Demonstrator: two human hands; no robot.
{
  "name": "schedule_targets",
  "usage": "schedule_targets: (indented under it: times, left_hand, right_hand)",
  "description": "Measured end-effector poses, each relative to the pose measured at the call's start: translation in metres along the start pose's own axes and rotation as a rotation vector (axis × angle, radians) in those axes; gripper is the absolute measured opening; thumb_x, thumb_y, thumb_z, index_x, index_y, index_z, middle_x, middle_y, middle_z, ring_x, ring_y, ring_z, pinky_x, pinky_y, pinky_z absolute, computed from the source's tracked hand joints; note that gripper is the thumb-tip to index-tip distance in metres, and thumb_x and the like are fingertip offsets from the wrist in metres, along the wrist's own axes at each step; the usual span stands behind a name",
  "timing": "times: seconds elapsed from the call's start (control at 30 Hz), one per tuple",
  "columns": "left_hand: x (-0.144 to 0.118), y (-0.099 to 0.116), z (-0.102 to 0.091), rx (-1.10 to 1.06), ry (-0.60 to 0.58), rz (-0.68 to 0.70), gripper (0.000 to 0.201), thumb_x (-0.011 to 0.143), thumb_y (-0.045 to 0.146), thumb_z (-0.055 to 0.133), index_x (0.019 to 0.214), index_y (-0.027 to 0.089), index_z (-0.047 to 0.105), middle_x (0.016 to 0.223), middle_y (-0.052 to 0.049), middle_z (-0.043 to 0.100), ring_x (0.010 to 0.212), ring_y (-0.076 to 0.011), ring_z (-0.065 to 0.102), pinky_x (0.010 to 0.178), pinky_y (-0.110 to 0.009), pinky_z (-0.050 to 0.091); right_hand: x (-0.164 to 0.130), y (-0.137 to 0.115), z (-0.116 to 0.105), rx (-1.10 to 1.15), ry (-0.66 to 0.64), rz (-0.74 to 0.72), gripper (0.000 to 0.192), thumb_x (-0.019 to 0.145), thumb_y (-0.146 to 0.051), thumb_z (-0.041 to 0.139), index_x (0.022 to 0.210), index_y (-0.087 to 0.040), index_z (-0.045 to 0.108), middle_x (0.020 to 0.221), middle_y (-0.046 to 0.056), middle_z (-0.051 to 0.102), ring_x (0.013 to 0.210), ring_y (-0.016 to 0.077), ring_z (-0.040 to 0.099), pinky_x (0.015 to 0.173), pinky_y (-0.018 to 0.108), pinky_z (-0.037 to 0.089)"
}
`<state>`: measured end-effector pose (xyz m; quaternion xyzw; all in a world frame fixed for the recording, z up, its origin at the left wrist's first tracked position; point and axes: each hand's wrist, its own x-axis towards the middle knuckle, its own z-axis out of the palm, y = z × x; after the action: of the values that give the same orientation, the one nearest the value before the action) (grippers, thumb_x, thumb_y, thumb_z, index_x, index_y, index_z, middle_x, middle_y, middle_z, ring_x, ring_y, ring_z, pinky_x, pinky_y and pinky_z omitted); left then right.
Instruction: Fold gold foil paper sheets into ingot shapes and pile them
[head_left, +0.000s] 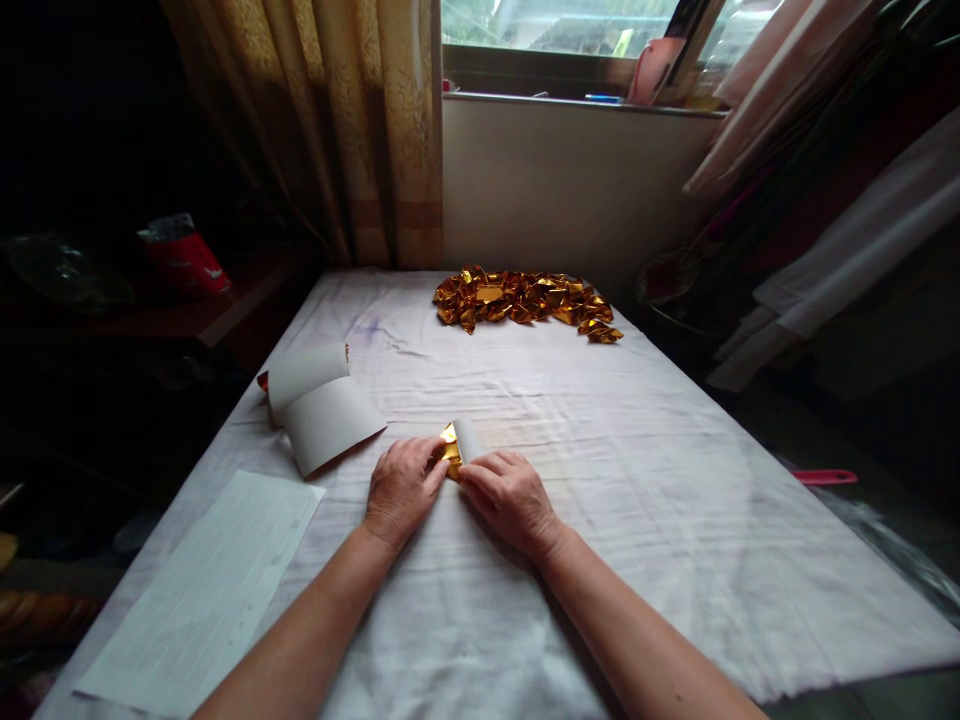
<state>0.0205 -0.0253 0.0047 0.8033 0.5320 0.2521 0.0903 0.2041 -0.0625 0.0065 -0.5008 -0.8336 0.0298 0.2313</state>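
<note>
My left hand (403,487) and right hand (510,497) pinch a gold foil paper (454,447) against the cloth-covered counter (675,480), with folded gold pieces (529,300) heaped far ahead.

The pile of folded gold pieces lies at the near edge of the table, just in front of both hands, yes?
No. In the head view the pile of folded gold pieces lies at the far edge of the table, well beyond both hands.

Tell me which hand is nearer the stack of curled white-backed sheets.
Left. The left hand lies just right of the curled sheets; the right hand sits farther right, beyond the gold paper both hands press.
</note>
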Motion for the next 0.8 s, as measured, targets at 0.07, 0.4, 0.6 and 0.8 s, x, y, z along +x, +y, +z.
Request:
schedule_targets:
  times: [0.07, 0.4, 0.6, 0.8]
  left_hand:
    - [0.001, 0.0, 0.0, -0.002, -0.007, -0.008, 0.02, 0.086, 0.025, 0.061, 0.105, 0.023, 0.065, 0.103, -0.003, 0.073, 0.096, -0.0224, 0.063, 0.088, -0.036, 0.048]
    - [0.007, -0.013, -0.001, -0.052, 0.013, 0.002, 0.021, 0.085, 0.02, 0.06, 0.106, 0.023, 0.065, 0.104, -0.003, 0.072, 0.096, -0.0214, 0.063, 0.088, -0.036, 0.049]
    - [0.009, -0.022, -0.001, -0.006, 0.028, 0.039, 0.022, 0.087, 0.021, 0.061, 0.108, 0.024, 0.064, 0.106, -0.003, 0.071, 0.098, -0.023, 0.062, 0.088, -0.038, 0.048]
    - [0.01, -0.021, -0.003, 0.053, 0.009, 0.093, 0.024, 0.088, 0.021, 0.06, 0.112, 0.023, 0.062, 0.104, -0.004, 0.071, 0.098, -0.0238, 0.06, 0.086, -0.038, 0.046]
  right_hand:
    - [-0.002, 0.005, 0.0, 0.043, 0.057, 0.059, 0.025, 0.094, -0.023, 0.045, 0.103, -0.022, 0.069, 0.102, 0.006, 0.071, 0.091, 0.0191, 0.061, 0.083, 0.031, 0.043]
    - [-0.013, 0.013, 0.0, 0.162, 0.045, 0.225, 0.05, 0.071, -0.009, 0.051, 0.119, -0.02, 0.059, 0.113, 0.007, 0.067, 0.104, 0.0229, 0.057, 0.092, 0.037, 0.043]
    - [-0.009, 0.006, 0.005, 0.141, 0.094, 0.174, 0.05, 0.078, -0.019, 0.059, 0.128, -0.021, 0.054, 0.124, 0.01, 0.062, 0.113, 0.0263, 0.054, 0.096, 0.042, 0.042]
    - [-0.001, 0.008, 0.006, -0.025, 0.079, -0.016, 0.046, 0.082, -0.017, 0.059, 0.127, -0.02, 0.056, 0.134, 0.012, 0.057, 0.121, 0.0277, 0.05, 0.099, 0.043, 0.04]
